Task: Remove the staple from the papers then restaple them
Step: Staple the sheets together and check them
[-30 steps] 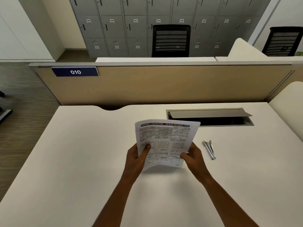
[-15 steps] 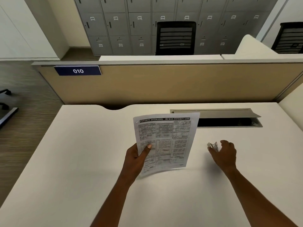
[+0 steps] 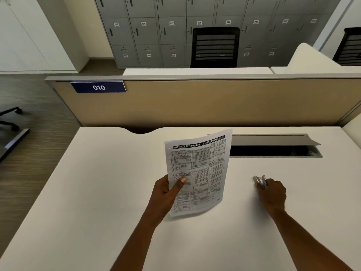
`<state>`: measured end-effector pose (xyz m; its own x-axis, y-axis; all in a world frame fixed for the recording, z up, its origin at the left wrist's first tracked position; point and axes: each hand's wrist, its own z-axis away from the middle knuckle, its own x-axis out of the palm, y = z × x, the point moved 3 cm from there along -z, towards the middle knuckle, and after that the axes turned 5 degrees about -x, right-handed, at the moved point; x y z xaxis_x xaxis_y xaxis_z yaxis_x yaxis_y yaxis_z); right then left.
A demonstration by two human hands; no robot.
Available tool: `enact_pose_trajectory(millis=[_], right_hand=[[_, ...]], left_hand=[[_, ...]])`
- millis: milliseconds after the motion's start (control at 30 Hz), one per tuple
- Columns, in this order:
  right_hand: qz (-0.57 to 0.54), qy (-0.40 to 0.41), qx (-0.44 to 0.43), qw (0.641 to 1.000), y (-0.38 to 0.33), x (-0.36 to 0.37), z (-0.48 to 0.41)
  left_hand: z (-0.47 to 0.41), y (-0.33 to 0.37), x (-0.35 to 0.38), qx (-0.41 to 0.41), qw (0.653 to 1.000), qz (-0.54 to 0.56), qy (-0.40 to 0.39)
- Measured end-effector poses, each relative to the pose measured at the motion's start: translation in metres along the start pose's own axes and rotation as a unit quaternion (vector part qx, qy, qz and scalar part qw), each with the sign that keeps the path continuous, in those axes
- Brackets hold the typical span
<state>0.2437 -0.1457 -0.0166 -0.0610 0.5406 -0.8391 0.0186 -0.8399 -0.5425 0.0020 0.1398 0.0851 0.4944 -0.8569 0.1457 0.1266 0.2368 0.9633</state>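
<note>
Fingers [image 3: 262, 185] of right hand [image 3: 271, 194] closed around stapler [image 3: 258, 180]; left hand [image 3: 166, 194] pinches papers [image 3: 197, 173]; cable tray [image 3: 273, 147] behind.

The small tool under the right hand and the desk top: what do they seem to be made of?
The tool looks like bare metal: silver-grey with bright glints, though the right hand covers most of it. The desk top seems a matte off-white laminate, smooth and even with no grain; what lies beneath cannot be told.

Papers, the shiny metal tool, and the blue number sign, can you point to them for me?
papers [image 3: 201, 169], head view, middle of the printed front page.
metal tool [image 3: 258, 180], head view, shiny end sticking out of the right hand.
blue number sign [image 3: 98, 87], head view, on the white 010.
</note>
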Motion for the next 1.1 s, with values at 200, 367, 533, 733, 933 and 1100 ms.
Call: enact_pose_trajectory(millis=[200, 367, 533, 733, 933, 1100], right_hand=[[-0.102, -0.020, -0.012, 0.994, -0.012, 0.000, 0.010], [-0.496, -0.116, 0.079, 0.857, -0.046, -0.004, 0.032], [-0.656, -0.219, 0.100, 0.715, -0.098, -0.027, 0.046], [-0.611, -0.273, -0.007, 0.743, -0.127, -0.049, 0.057], [-0.535, -0.275, -0.069, 0.796, -0.127, -0.043, 0.074], [-0.506, -0.236, -0.089, 0.825, -0.124, -0.036, 0.089]], left_hand=[[0.000, 0.000, -0.002, -0.003, 1.000, -0.006, -0.002], [0.002, 0.003, -0.001, -0.002, 1.000, -0.002, -0.006], [0.003, 0.006, -0.003, 0.001, 1.000, -0.008, -0.003], [0.008, 0.012, -0.007, 0.005, 1.000, -0.003, -0.007], [0.013, 0.014, -0.009, 0.006, 1.000, 0.001, -0.013], [0.016, 0.011, -0.009, 0.005, 1.000, -0.002, -0.007]])
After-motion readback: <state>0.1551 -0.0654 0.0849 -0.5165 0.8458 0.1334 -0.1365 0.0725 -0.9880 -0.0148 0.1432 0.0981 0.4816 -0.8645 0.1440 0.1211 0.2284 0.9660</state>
